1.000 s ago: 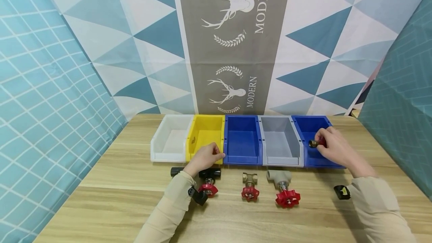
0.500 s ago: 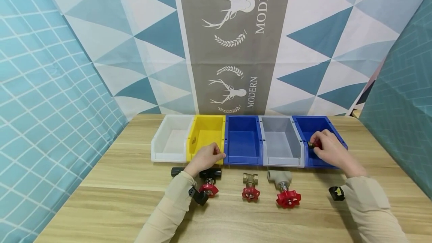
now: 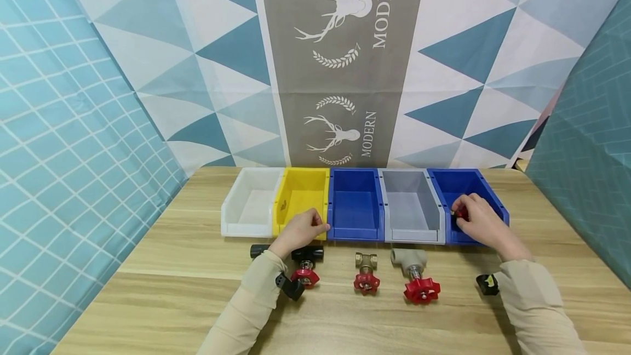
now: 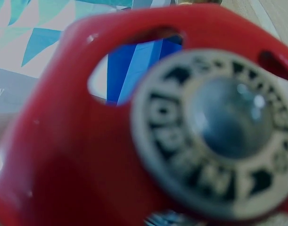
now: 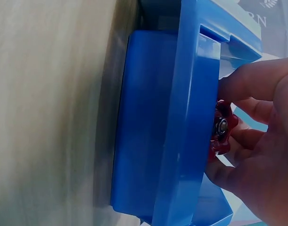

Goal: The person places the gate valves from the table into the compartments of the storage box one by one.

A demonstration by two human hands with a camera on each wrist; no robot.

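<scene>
My right hand [image 3: 478, 222] reaches into the far-right blue bin [image 3: 449, 182] and grips a small valve by its red handwheel [image 3: 462, 213]. In the right wrist view, thumb and fingers surround that red handwheel [image 5: 223, 126] just behind the bin's front wall [image 5: 148, 122]; the valve's body is hidden. My left hand [image 3: 299, 232] rests at the front edge of the yellow bin [image 3: 302, 201], fingers loosely curled, holding nothing. Below it lies a black valve [image 3: 309, 253] with a red handwheel, partly hidden by my wrist. A red handwheel [image 4: 63, 155] fills the left wrist view.
A white bin [image 3: 251, 207], a middle blue bin [image 3: 354, 210] and a grey bin [image 3: 409, 207] complete the row. In front lie a brass valve [image 3: 366, 261] and a grey valve [image 3: 410, 259], both with red handwheels. A patterned cloth [image 3: 340, 81] hangs behind.
My right hand has moved slightly left and down into the far-right blue bin with the valve, whose brass end was visible before. The left hand stays put.
</scene>
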